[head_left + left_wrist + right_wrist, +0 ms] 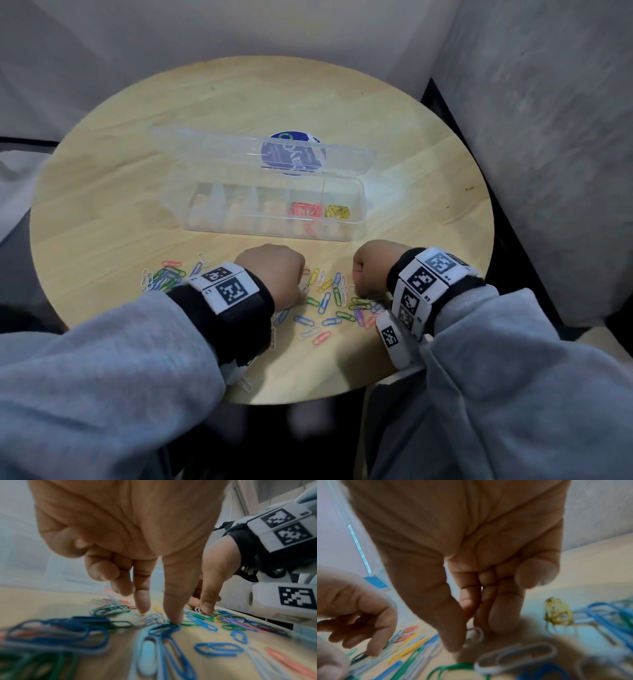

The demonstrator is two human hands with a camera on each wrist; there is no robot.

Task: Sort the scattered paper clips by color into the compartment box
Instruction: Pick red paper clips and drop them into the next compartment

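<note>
Round pale-wood table (239, 102) carries a clear plastic compartment box (346, 224) (lid open). Just before it, among looped wire paper clips (323, 303), the left hand (277, 270) presses straight fingertips down, gripping nothing; the right hand (471, 561) pinches a white clip (475, 635).

Soft, rather dim light is falling evenly from above, giving only weak shadows. A pale glare is lying on the table (404, 164) at the far right of the clear box (274, 205). Both wrist views are bending strongly at the edges, and the near paper clips (51, 635) are blurring.
</note>
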